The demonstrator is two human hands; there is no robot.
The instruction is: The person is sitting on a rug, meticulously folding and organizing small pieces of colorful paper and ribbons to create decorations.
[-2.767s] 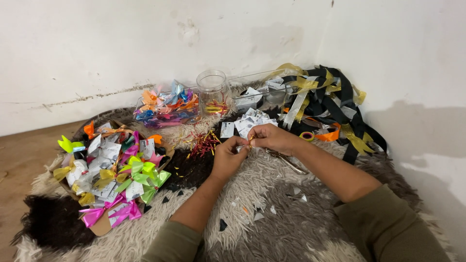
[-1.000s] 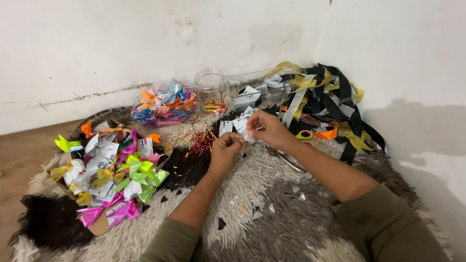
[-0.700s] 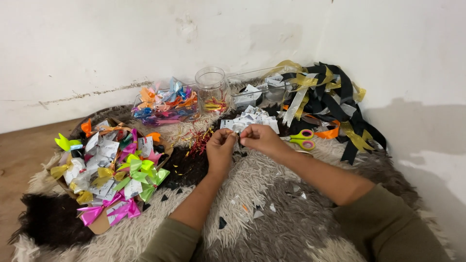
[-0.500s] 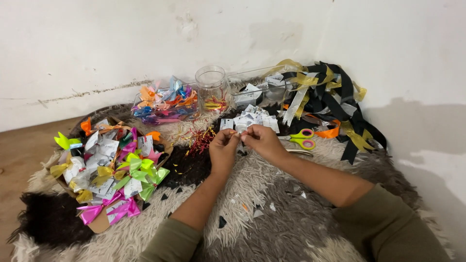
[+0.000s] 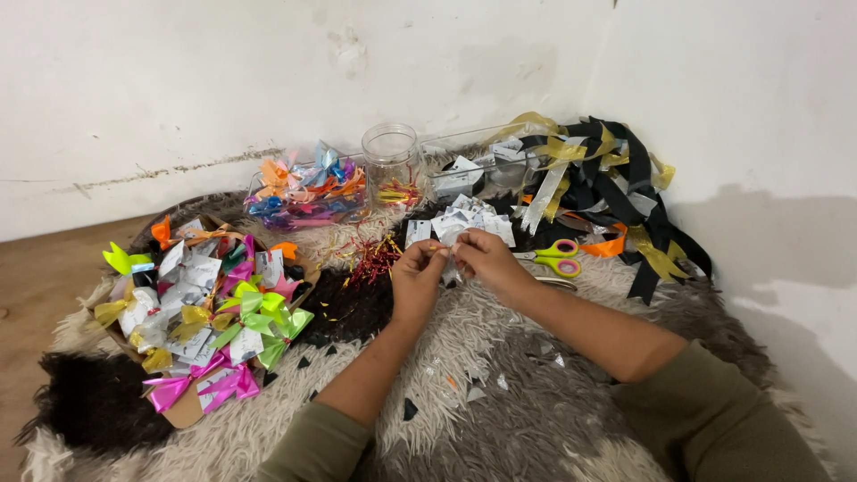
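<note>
Looking down from the head view: left hand (image 5: 416,278) and right hand (image 5: 483,257) meeting at frame centre over shaggy rug (image 5: 500,375), fingertips (image 5: 440,256) of both pinched together on a small silvery scrap (image 5: 453,248), too small to make out clearly. Just beyond, at 12 o'clock, pile of white paper tags (image 5: 464,220). At 2 o'clock of the hands, green-and-pink scissors (image 5: 558,259); farther out, black and gold ribbons (image 5: 607,183). At 11 o'clock, glass jar (image 5: 390,156) and red foil strands (image 5: 373,257). At 9 o'clock, heap of coloured bows (image 5: 210,312).
</note>
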